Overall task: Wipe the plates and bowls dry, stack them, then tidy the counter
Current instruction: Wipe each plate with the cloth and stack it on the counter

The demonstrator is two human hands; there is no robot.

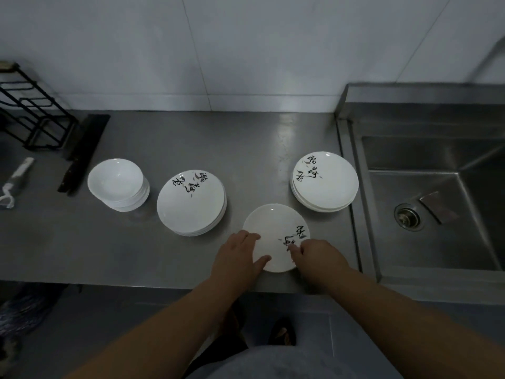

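single white round plate with black brush marks lay near counter edge; left hand gripped its left rim, right hand pinched its right rim.

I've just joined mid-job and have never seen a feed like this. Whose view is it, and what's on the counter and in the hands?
There is no machine here. A person works bare-handed, and the single picture comes from a camera worn on their head, looking down. The left hand and right hand hold one white plate by its edges, near the front of the steel counter. Behind it stand a middle plate stack, a right plate stack next to the sink, and a bowl stack further left. A black rack stands at the far left. No cloth shows in either hand.
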